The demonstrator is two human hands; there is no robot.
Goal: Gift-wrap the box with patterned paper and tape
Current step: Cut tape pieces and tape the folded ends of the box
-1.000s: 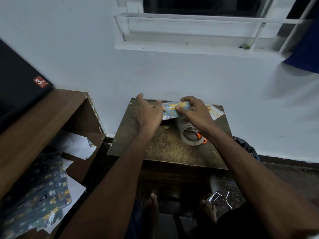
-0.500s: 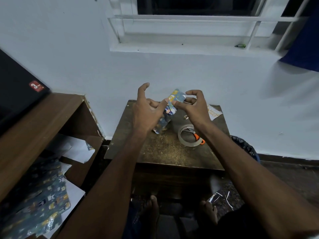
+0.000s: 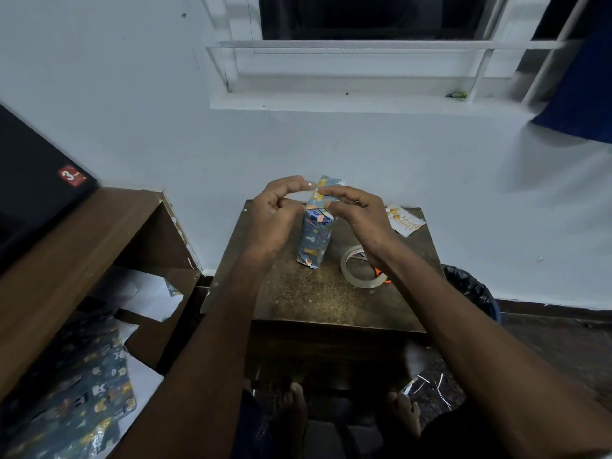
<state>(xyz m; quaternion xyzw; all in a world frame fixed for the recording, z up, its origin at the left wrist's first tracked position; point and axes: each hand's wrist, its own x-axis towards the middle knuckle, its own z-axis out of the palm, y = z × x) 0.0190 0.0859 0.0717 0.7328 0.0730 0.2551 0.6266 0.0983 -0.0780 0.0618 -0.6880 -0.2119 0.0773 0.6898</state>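
Note:
The small box (image 3: 314,241), covered in blue patterned paper, stands on end on the little brown table (image 3: 308,303). A paper flap sticks up at its top. My right hand (image 3: 359,213) pinches that top flap with fingertips and thumb. My left hand (image 3: 276,217) hovers just left of the box top, fingers curled, and seems to pinch a small clear piece of tape at its fingertips. A roll of clear tape (image 3: 362,266) lies on the table right of the box, partly behind my right forearm.
Orange-handled scissors (image 3: 381,276) peek out by the tape roll. A greeting tag (image 3: 405,221) lies at the table's back right. Spare patterned paper (image 3: 82,405) and white sheets sit in the wooden shelf at left. A dark bin (image 3: 470,289) stands right of the table.
The box went from lying flat under both hands, through a tilted lift, to standing upright on the table. Both hands rose to its top end.

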